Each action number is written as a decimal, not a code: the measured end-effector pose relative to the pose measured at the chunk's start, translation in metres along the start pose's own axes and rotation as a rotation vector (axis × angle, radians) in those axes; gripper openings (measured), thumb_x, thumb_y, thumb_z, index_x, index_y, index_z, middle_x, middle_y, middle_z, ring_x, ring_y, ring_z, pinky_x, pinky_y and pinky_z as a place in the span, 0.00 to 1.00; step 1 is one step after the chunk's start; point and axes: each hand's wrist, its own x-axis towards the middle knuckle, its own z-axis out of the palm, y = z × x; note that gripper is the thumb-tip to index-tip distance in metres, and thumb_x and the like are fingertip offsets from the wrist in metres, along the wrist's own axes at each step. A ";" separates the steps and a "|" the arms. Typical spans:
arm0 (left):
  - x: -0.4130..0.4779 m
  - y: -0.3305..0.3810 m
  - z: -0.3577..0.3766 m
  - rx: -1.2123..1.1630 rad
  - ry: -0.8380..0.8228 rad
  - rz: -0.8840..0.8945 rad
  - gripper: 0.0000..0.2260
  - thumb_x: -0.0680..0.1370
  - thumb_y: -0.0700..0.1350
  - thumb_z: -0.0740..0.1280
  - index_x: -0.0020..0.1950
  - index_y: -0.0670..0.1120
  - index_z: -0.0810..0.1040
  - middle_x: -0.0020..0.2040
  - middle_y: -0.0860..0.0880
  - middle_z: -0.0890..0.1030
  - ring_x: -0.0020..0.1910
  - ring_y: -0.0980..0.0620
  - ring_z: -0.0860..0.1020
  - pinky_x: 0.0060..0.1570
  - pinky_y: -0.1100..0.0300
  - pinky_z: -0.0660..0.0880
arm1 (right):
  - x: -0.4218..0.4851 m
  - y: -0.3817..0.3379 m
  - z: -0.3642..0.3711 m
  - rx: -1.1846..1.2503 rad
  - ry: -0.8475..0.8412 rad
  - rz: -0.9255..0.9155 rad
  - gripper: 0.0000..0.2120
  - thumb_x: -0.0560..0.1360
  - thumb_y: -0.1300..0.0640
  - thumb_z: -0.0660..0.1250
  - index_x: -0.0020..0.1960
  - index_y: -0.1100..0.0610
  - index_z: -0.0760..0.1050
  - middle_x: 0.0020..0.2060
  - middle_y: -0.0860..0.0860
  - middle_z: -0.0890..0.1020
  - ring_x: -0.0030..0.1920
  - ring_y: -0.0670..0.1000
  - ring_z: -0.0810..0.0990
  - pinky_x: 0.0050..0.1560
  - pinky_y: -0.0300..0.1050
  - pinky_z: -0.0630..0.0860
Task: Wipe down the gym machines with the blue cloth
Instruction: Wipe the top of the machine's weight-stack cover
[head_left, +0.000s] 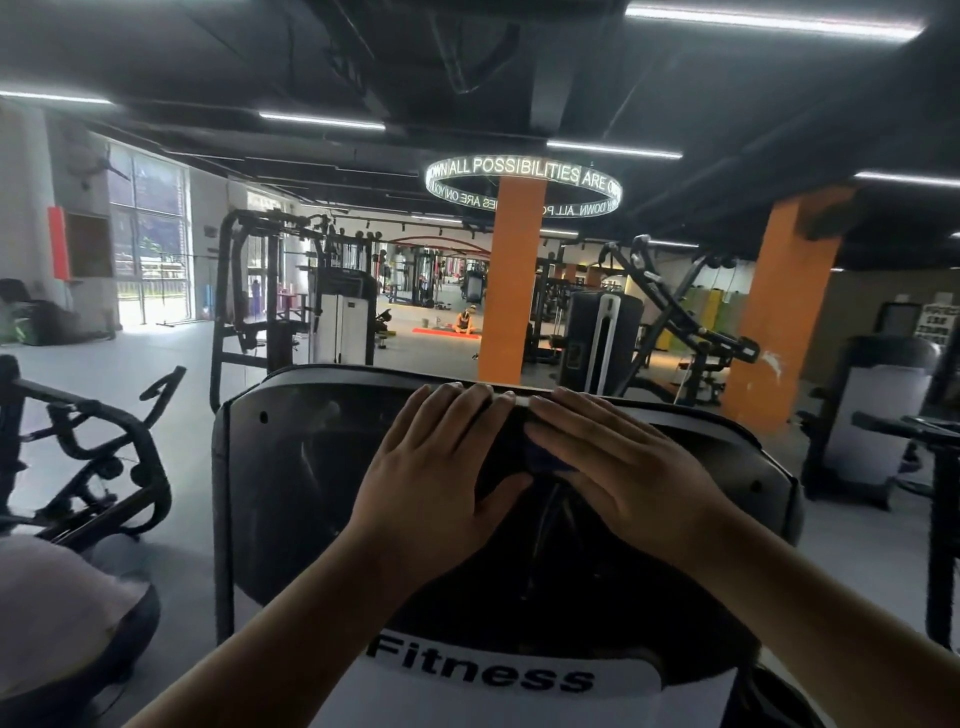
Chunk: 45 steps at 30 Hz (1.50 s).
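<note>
Head view: left hand (436, 467) and right hand (623, 467) both lie flat, fingers straight, pressing the top of the glossy black rounded plastic machine shroud (311, 467). Soft dark blue cloth (549, 458): only a sliver shows, pinned under the right hand. Likely risks: the slick curved plastic lets the cloth bunch or slide off the rim, and the screw recesses could snag it.

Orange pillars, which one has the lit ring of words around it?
The centre pillar; the lit word ring circles its top. The right-hand pillar has none.
</note>
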 end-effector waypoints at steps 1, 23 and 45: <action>-0.001 -0.001 -0.001 0.010 -0.006 -0.001 0.32 0.85 0.67 0.63 0.83 0.48 0.70 0.81 0.47 0.72 0.82 0.44 0.68 0.83 0.42 0.61 | -0.010 0.005 -0.004 -0.008 0.011 0.020 0.29 0.83 0.58 0.73 0.82 0.54 0.70 0.83 0.48 0.68 0.84 0.51 0.65 0.81 0.57 0.69; -0.045 -0.140 -0.024 -0.140 -0.101 -0.220 0.38 0.82 0.72 0.60 0.87 0.54 0.62 0.84 0.53 0.65 0.84 0.52 0.62 0.77 0.45 0.67 | 0.076 -0.052 0.033 -0.037 -0.012 -0.009 0.25 0.87 0.54 0.66 0.83 0.54 0.70 0.83 0.50 0.68 0.84 0.51 0.64 0.81 0.57 0.69; -0.050 -0.144 -0.010 -0.217 -0.039 -0.217 0.35 0.84 0.70 0.61 0.86 0.52 0.63 0.83 0.51 0.66 0.84 0.47 0.61 0.82 0.42 0.64 | 0.144 -0.094 0.046 -0.085 -0.063 0.303 0.23 0.86 0.51 0.62 0.80 0.55 0.72 0.77 0.54 0.76 0.80 0.55 0.72 0.80 0.59 0.71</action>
